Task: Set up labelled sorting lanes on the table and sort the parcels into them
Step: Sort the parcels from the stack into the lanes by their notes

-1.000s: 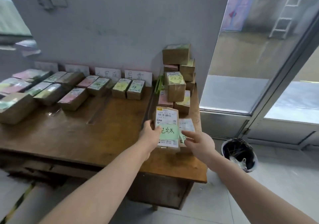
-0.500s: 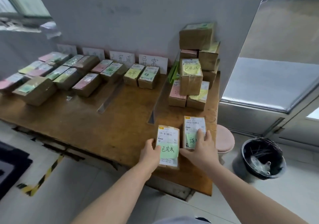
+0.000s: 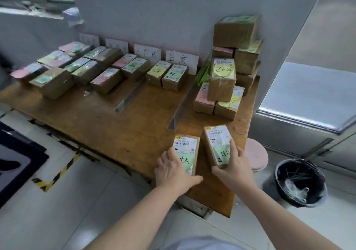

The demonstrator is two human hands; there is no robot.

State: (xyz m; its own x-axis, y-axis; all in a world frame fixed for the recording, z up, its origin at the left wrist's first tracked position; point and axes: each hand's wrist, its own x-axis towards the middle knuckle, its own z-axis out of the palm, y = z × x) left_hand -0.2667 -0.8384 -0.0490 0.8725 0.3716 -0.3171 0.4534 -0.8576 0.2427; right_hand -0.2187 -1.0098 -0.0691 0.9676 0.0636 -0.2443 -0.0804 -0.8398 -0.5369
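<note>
Wooden table against the grey wall; black bin lower right. At the table's near right edge, left hand grips the left parcel with fingers curled. Right hand grips the right parcel with fingers spread. Left hand now lies further over its label than before.

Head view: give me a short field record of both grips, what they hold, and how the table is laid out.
left grip: bare hand, fingers curled round the left parcel, which bears a green note
right grip: bare hand holding the right parcel, index finger straight along its top
both parcels: near right corner of the table, side by side, apart
lanes: two metal dividers, label cards against the wall
sorted parcels: rows at the back, left of the right-hand divider
unsorted stack: right of that divider
</note>
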